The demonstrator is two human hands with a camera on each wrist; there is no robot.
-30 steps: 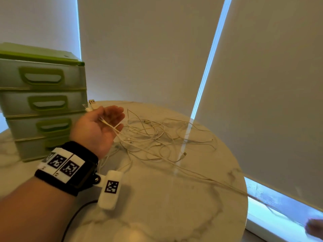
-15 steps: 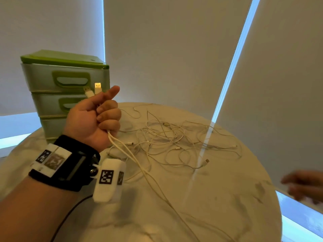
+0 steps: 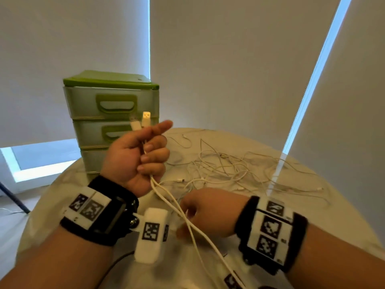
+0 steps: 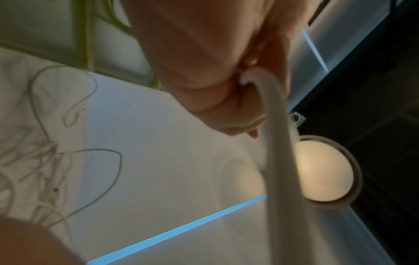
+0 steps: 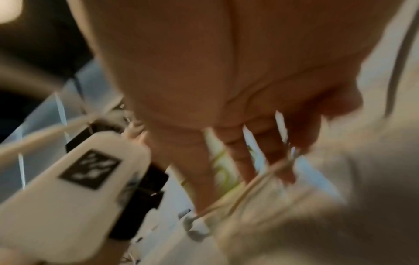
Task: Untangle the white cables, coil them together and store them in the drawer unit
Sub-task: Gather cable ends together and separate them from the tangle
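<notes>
Changed since the earlier frame: right hand (image 3: 205,211), then open at the far right edge of view, now sits low and near, just right of the left wrist, against the cords. Left hand (image 3: 137,157) keeps its raised grip.

Item 1, left hand. Fingers curled around two white cords (image 3: 166,200); index finger extended, pointing far-right. Two USB plugs (image 3: 140,122) stand above the fist, pointing up, side by side, in front of the drawer unit's second drawer as seen from the head view.

Item 2, held cords. Long axis runs from the fist down and toward the near right; the two strands cross just below the right hand and leave view at the near edge. In the left wrist view, cords (image 4: 275,143) exit the bottom of the fist.

Item 3, right hand. Back of hand up, fingers turned toward the cords. Right wrist view is blurred; fingers (image 5: 240,154) appear spread, loosely bent, with strands across them. Whether they pinch a cord cannot be told.

Item 4, tangle (image 3: 229,170). Loose white cables lie spread on the table (image 3: 312,215), far of the right hand, right of the drawer unit.

Item 5, drawer unit (image 3: 112,113). Green top, grey drawers, all closed; stands on the table's far left.
</notes>
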